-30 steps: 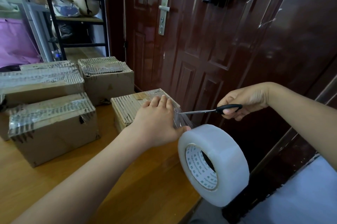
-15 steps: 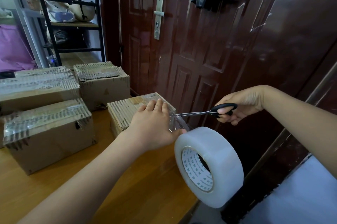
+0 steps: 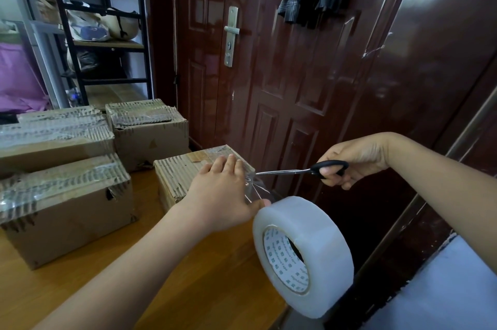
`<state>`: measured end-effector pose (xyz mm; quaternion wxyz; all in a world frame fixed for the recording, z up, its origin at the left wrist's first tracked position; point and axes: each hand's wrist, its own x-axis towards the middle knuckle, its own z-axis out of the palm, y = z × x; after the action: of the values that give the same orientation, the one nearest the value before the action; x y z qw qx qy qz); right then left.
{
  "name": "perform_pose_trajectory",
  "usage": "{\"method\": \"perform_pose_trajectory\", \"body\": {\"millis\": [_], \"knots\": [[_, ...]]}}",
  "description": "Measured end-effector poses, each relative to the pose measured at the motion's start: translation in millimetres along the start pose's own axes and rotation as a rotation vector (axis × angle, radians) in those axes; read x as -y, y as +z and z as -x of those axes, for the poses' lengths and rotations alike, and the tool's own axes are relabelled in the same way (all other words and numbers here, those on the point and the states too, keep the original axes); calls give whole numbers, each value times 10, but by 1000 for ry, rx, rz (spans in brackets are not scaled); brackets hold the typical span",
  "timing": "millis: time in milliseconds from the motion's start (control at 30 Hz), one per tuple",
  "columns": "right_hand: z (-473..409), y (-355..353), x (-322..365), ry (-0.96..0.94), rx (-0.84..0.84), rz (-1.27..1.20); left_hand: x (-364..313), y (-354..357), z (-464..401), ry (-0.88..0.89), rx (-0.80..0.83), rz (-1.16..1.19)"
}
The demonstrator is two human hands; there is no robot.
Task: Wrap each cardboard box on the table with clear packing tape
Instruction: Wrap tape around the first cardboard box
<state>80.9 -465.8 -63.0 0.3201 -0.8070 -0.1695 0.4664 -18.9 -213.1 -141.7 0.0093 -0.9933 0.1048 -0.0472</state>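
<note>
The left hand [image 3: 220,195] is lying flat, fingers straight, on the top and near corner of a small cardboard box [image 3: 177,176] that is sitting toward the 3 o'clock edge of the wooden worktop [image 3: 188,289]. Its thumb is reaching toward 4 o'clock, touching the stretched strip of clear tape [image 3: 254,190] that is running from the box corner down to the tape roll [image 3: 302,257]. The roll is hanging off the worktop's edge at 4 o'clock from the box, its printed core facing the camera. The right hand [image 3: 352,160] is curling around the black handles of a pair of scissors [image 3: 301,170], holding them level, with the blade tips meeting the strip just beside the left fingers. Whether the blades are parted is too fine to tell. Three more taped boxes [image 3: 64,211] are standing at 9 to 11 o'clock from the small box, close together. A dark red door [image 3: 269,74] is standing behind the worktop.
</note>
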Motion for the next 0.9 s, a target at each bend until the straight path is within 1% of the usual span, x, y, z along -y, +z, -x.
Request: {"method": "perform_pose_trajectory", "body": {"millis": [167, 367, 433, 500, 567, 667, 733, 800, 900], "knots": [[63, -10, 16, -57, -36, -81, -4, -19, 5, 0, 15, 4], [126, 6, 258, -267, 12, -180, -13, -27, 4, 0, 20, 10], [129, 29, 356, -294, 24, -175, -7, -19, 4, 3, 10, 8], [97, 78, 437, -283, -8, -155, -5, -16, 15, 8, -2, 9], [20, 186, 525, -249, -136, -80, -10, -29, 24, 3, 4, 21], [-173, 408, 679, -235, -465, 119, -26, -58, 33, 6, 16, 42], [-333, 547, 804, -290, -643, 264, -27, -64, 44, 5, 22, 36], [-488, 667, 965, -379, -755, 432, -26, -81, 46, -3, 30, 47], [-666, 886, 1290, -396, -856, 745, -42, -92, 50, -6, 31, 73]]}}
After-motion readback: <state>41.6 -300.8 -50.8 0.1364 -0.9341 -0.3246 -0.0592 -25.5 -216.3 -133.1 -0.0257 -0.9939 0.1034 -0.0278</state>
